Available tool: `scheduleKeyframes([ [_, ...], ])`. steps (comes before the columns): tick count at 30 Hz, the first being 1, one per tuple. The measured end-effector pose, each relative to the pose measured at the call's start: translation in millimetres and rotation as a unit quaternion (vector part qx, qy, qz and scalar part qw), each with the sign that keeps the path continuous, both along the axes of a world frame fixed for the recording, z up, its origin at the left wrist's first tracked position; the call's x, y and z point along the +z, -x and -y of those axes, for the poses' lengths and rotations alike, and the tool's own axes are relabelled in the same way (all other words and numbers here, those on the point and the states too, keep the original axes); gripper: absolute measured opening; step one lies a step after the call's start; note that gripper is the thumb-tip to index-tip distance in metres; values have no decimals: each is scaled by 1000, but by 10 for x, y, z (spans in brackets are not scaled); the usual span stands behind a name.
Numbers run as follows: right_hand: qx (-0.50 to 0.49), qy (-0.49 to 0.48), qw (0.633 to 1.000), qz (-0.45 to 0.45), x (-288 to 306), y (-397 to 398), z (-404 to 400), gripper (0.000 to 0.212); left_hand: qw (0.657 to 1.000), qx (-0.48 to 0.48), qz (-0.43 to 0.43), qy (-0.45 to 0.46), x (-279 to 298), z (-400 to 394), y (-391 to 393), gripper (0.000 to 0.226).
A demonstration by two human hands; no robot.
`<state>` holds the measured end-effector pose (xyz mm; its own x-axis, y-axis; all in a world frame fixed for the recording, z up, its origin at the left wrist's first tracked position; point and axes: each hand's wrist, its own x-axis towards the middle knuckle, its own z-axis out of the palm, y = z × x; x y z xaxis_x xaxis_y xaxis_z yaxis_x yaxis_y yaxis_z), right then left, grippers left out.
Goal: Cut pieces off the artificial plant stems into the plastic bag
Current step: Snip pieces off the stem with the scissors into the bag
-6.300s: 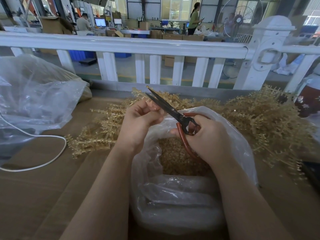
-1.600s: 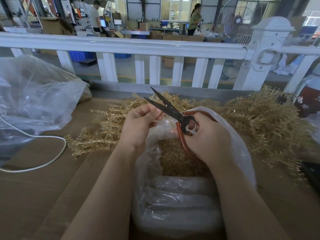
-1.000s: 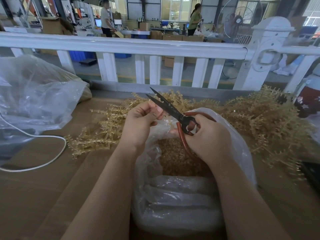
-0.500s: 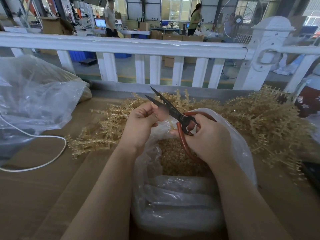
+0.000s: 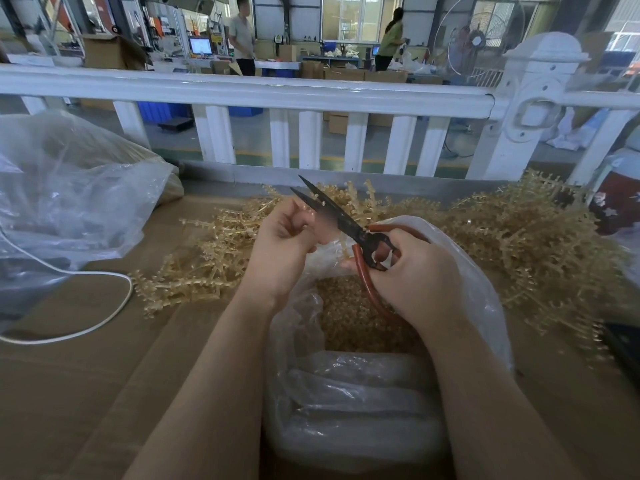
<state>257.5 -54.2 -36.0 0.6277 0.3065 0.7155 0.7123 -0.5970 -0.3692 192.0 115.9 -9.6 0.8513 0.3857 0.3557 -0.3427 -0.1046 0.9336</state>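
Soft daylight from far windows, faint shadows, wide-angle bending at edges, motion blur by the scissors.

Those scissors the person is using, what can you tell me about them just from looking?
The scissors have two long, dark, pointed blades that look like metal, and red-brown looped handles. The blades stand slightly apart, tips pointing up and away toward the white fence. The right hand grips the handles, fingers through the loops, above the open mouth of the plastic bag. The left hand is curled beside the blades, pinching something small and pale against them; that spot is blurred. One handle dips into the bag.
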Motion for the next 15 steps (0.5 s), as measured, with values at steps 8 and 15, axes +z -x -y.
scheduleKeyframes([
  [8, 10, -16, 1000, -22, 13, 9, -13, 80, 999, -4, 33, 5, 25, 22, 41, 17],
  [15, 18, -6, 1000, -7, -3, -7, 20, 64, 1000, -10, 25, -1, 16, 4, 33, 11],
])
